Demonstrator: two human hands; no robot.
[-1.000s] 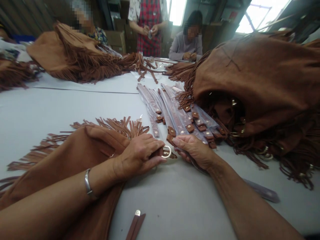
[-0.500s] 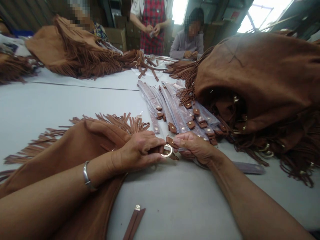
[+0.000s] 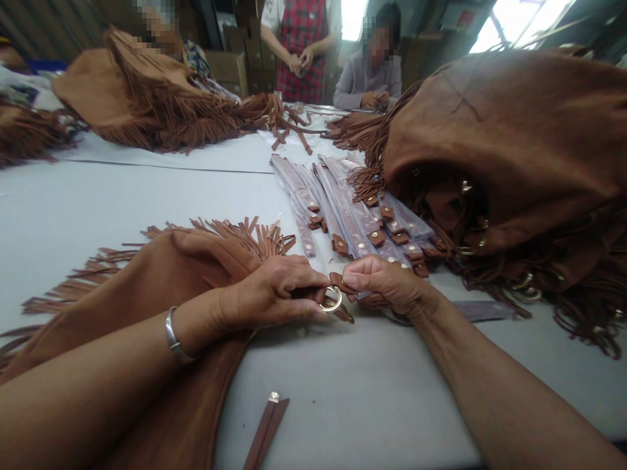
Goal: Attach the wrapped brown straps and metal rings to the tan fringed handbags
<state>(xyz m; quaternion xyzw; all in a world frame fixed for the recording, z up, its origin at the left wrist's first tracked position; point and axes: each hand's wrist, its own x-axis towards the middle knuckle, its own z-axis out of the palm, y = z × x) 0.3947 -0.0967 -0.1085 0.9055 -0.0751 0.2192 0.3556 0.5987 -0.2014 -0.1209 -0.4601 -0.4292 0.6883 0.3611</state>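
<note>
A brown fringed bag [image 3: 161, 281] lies on the table under my left forearm. My left hand [image 3: 277, 290] is closed, pinching a gold metal ring [image 3: 332, 299] and a bit of brown leather at the bag's edge. Just to its right, my right hand [image 3: 385, 284] is closed on the end of a brown leather strap [image 3: 339, 282]. That strap end passes at the ring, its tip hanging below; whether it goes through the ring is hard to make out. The rest of the strap is mostly hidden behind my right hand.
Several plastic-wrapped straps [image 3: 343, 209] with snap ends lie beyond my hands. A large pile of brown fringed bags [image 3: 514, 137] rises at the right, another bag heap [image 3: 142, 98] at the back left. Near the front lies a brown leather tassel piece [image 3: 267, 427]. Two people sit or stand across the table.
The hands stay together at the ring and strap end, with only a slight shift. The whole view has moved slightly; the bag and the wrapped straps lie as before.
</note>
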